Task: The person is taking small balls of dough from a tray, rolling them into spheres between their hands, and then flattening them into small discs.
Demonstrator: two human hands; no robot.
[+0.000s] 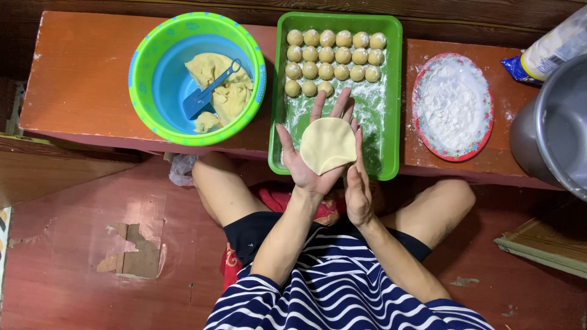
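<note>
A flat round disc of pale dough [328,145] lies on the upturned palm of my left hand [310,160], fingers spread. My right hand [358,183] stands on edge against the disc's right side, fingers straight and touching its rim. Both hands hover over the near end of a green tray [276,122] dusted with flour, which holds several small dough balls [333,56] in rows at its far end. To the left stands a green and blue bowl [147,91] with a lump of dough [229,91] and a small blue scoop [205,95].
A patterned plate of white flour [452,105] sits right of the tray. A large metal pot [553,128] and a bag [553,49] are at the right edge. All rest on a low orange-brown bench [79,79]; my knees are below it.
</note>
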